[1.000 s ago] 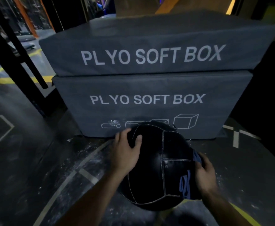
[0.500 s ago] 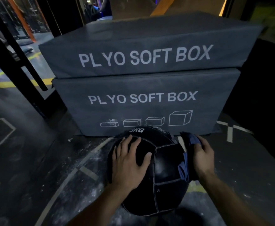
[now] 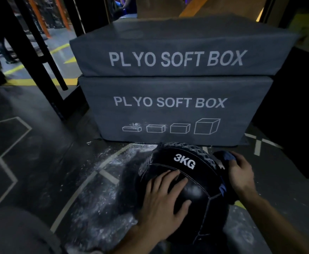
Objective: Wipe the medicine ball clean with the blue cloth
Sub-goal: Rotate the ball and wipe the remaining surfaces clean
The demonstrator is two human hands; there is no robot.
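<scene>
Two hands on ball [image 3: 190,182] (marked 3KG), lower right of frame: left hand [image 3: 163,196] pressed flat, fingers spread; right hand [image 3: 240,173] gripping cloth [image 3: 226,156] against its side.

dark gym floor [image 3: 40,162], medicine ball [image 3: 196,189], stacked plyo boxes [image 3: 168,110] resting on it

you have one medicine ball [image 3: 196,187] in front of you, marked 3kg, at six o'clock in the view. one blue cloth [image 3: 228,156] sits bunched at its four o'clock side. two hands are on the job: your left hand [image 3: 165,198] and your right hand [image 3: 241,173]. two grey plyo soft boxes stand stacked at twelve o'clock, the upper box [image 3: 177,57] on the lower box [image 3: 168,105]. four box outlines are printed on the lower one.
</scene>
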